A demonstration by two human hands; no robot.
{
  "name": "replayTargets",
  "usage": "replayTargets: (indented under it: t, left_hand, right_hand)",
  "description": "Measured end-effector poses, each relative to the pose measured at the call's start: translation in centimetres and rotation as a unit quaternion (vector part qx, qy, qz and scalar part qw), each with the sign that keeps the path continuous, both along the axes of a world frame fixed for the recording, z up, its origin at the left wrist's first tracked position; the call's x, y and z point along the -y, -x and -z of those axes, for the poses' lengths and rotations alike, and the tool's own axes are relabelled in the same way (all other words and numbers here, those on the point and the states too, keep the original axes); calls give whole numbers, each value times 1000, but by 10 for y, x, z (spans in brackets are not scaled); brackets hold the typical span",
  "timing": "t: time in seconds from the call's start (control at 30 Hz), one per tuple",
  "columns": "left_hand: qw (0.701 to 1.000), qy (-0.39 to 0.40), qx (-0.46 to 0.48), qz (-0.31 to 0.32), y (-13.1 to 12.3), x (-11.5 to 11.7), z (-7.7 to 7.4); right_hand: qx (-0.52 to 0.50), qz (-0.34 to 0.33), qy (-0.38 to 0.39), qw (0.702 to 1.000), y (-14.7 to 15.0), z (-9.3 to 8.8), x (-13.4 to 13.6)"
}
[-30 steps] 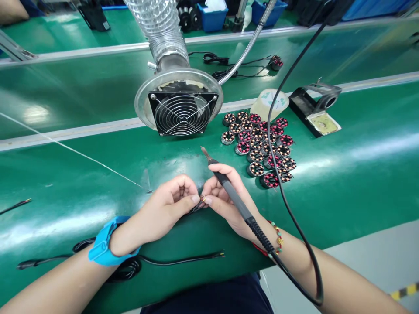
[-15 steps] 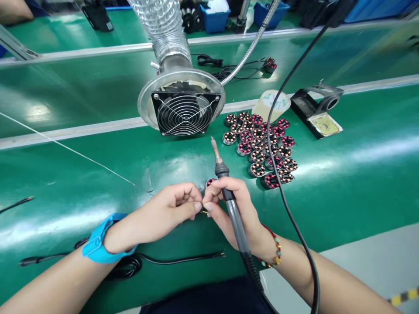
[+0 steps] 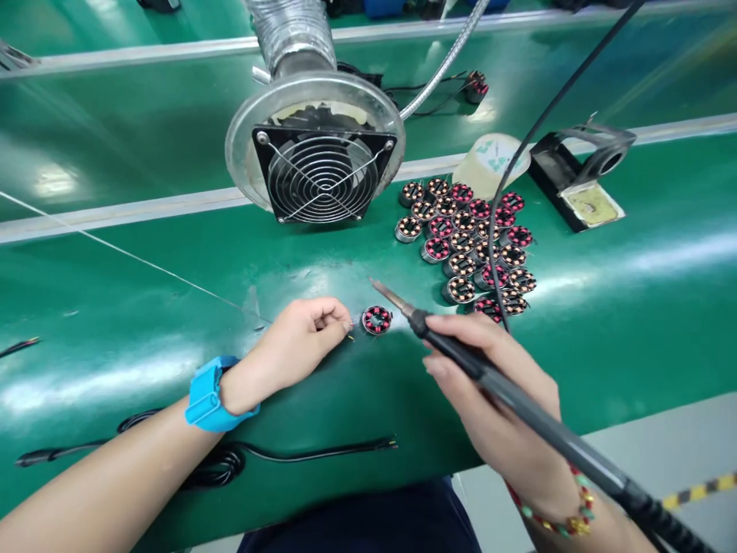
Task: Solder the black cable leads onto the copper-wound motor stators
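Note:
In the head view my left hand (image 3: 305, 338), with a blue wristband, is closed in a pinch on thin wires (image 3: 351, 336); only their small coloured tips show. Just right of those fingertips a motor stator (image 3: 377, 320) with red windings sits on the green bench. My right hand (image 3: 500, 392) is wrapped around a soldering iron (image 3: 489, 376). The iron's tip points up and left, above and apart from the stator. A thin pale strand (image 3: 143, 263) runs from the left edge down to behind my left hand.
Several stators (image 3: 461, 242) stand grouped at right, crossed by the iron's cord (image 3: 521, 146). Behind are a fume extractor fan (image 3: 324, 180), an iron stand with sponge (image 3: 587, 180) and a tape roll (image 3: 489, 165). A coiled black cable (image 3: 216, 468) lies near my left forearm.
My right hand has moved right, away from my left fingertips, and the soldering iron has swung from near upright to slanting left. The single stator is now uncovered. The view has shifted slightly.

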State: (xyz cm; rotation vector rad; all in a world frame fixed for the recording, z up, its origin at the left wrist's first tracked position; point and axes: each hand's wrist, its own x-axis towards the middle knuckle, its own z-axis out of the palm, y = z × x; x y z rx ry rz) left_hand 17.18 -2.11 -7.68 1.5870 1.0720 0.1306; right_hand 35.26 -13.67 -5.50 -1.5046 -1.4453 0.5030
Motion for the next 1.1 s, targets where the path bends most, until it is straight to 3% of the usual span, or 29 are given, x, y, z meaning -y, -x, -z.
replayTargets:
  t: [0.23, 1.1]
  left_hand:
    - [999, -36, 10, -9, -1, 0, 6]
    - [996, -91, 9, -18, -3, 2, 7]
  right_hand:
    - [-7, 23, -78, 997, 11, 31, 11]
    - [-28, 0, -74, 997, 10, 38, 11]
